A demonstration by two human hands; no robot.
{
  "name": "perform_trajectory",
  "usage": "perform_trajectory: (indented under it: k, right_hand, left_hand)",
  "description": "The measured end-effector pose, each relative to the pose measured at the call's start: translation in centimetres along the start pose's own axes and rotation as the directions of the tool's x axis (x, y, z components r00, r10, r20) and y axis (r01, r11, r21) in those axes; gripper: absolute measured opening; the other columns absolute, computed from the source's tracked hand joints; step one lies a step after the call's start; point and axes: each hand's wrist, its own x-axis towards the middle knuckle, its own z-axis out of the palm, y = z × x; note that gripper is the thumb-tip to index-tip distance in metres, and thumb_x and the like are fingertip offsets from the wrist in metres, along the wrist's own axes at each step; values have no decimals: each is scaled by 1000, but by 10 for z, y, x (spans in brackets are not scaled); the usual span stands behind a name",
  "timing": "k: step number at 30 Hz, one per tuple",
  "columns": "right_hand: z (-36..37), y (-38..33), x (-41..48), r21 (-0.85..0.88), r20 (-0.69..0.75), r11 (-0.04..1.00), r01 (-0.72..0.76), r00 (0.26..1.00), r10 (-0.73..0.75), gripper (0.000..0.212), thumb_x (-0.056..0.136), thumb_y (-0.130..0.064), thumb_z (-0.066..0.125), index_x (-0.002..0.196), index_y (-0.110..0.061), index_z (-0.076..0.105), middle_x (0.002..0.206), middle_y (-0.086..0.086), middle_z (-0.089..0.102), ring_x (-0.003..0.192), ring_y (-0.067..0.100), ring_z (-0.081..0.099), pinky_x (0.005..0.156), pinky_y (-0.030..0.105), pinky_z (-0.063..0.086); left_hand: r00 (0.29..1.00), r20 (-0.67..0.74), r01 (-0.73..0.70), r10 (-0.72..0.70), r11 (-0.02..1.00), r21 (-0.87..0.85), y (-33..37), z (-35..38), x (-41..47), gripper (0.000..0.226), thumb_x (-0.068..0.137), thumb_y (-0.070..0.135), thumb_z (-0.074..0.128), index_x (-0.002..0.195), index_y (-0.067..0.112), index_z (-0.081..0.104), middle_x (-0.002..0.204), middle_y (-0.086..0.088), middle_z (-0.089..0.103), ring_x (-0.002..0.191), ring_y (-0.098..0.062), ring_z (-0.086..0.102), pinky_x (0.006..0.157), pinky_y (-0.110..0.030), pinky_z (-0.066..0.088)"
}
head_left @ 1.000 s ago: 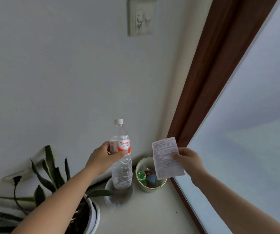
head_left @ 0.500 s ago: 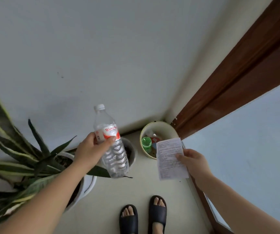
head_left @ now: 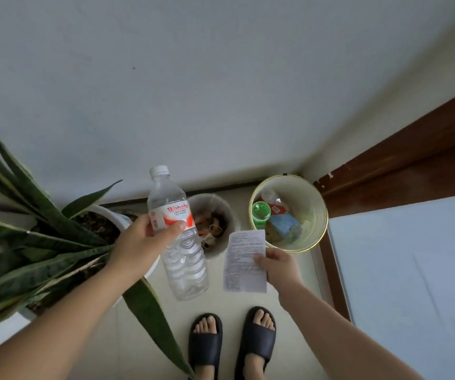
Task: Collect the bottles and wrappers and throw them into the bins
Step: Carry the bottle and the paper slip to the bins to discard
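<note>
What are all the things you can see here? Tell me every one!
water bottle: 1, clear with white cap and red-and-white label, held up in the left hand
paper slip: 1, white with small print, held in the right hand
yellow bin: 1, pale yellow, in the corner by the wall, holding a green-capped bottle and wrappers
grey bin: 1, grey, left of the yellow bin, holding brownish scraps
potted plant: 1, long green leaves in a white pot, at the left
door frame: 1, dark brown wood, at the right
slippers: 2, black, on the person's feet, at the bottom
left hand: 1, gripping the bottle
right hand: 1, pinching the slip
</note>
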Motion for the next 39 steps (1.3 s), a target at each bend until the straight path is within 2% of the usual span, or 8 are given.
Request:
perform_trajectory:
  k: [6, 10, 16, 21, 24, 30, 35, 39]
  right_hand:
    - [56, 12, 34, 97, 40, 992, -85, 996, 82, 11, 84, -3, 62, 87, -12, 67, 88, 9, 71, 88, 28, 67, 89, 42, 54]
    - [75, 10, 53, 93, 51, 991, -98, 994, 93, 8, 81, -4, 63, 78, -9, 69, 77, 9, 59, 76, 22, 50, 73, 31, 44]
    - [72, 2, 65, -101, 86, 994, -34, 995, 43, 28, 81, -19, 67, 108, -11, 63, 85, 0, 57, 75, 14, 51, 72, 26, 42]
    - [17, -20, 54, -448, 45, 868, 214, 975, -217, 39, 86, -26, 60, 125, -18, 55, 118, -2, 61, 108, 16, 56, 84, 26, 38]
    - [-30, -41, 46, -587, 7, 766, 261, 948, -317, 42, 88, -28, 55, 129, -22, 51, 125, 3, 59, 109, 23, 57, 82, 30, 42]
    - [-117, -67, 26, -718, -69, 637, 281, 881, -467, 46, 88, -30, 56, 133, -24, 47, 133, 3, 55, 113, 27, 53, 93, 38, 43]
    - [-167, -70, 17, -737, -118, 613, 286, 838, -533, 44, 90, -35, 55, 131, -25, 48, 137, -1, 52, 119, 26, 52, 98, 39, 41]
    - [-191, -62, 14, -708, -172, 652, 271, 830, -531, 45, 91, -34, 54, 134, -23, 45, 138, 1, 52, 121, 26, 51, 98, 37, 41]
  left_hand:
    - [999, -32, 33, -35, 998, -55, -13, -4, 16, 42, 76, 52, 67, 107, 26, 62, 95, 5, 70, 90, -16, 65, 74, -34, 51]
    - [1000, 1, 29, -29, 999, -38, -14, -6, 20, 46, 71, 59, 68, 106, 30, 63, 94, 8, 71, 89, -13, 66, 77, -35, 54]
    - [999, 20, 36, -36, 999, -15, -9, -5, 23, 55, 65, 66, 68, 109, 34, 62, 100, 13, 71, 95, -9, 66, 88, -40, 55]
    - [997, 57, 56, -56, 998, 0, 14, 12, 28, 53, 68, 59, 71, 110, 29, 62, 100, 10, 70, 95, -12, 65, 86, -37, 54]
    - [992, 109, 55, -59, 997, 46, 41, 34, 29, 50, 69, 58, 71, 107, 27, 62, 97, 8, 70, 92, -12, 65, 83, -36, 53]
    - [981, 153, 90, -118, 979, 181, 87, 96, 25, 45, 63, 57, 73, 100, 35, 58, 90, 10, 69, 80, -11, 66, 59, -26, 49]
    - [955, 228, 128, -189, 958, 256, 113, 149, 22, 61, 49, 65, 72, 97, 27, 63, 89, 7, 72, 84, -13, 68, 83, -34, 55]
    - [933, 255, 159, -254, 926, 341, 128, 183, 24, 69, 54, 66, 69, 104, 19, 62, 90, 2, 70, 85, -17, 67, 72, -30, 52]
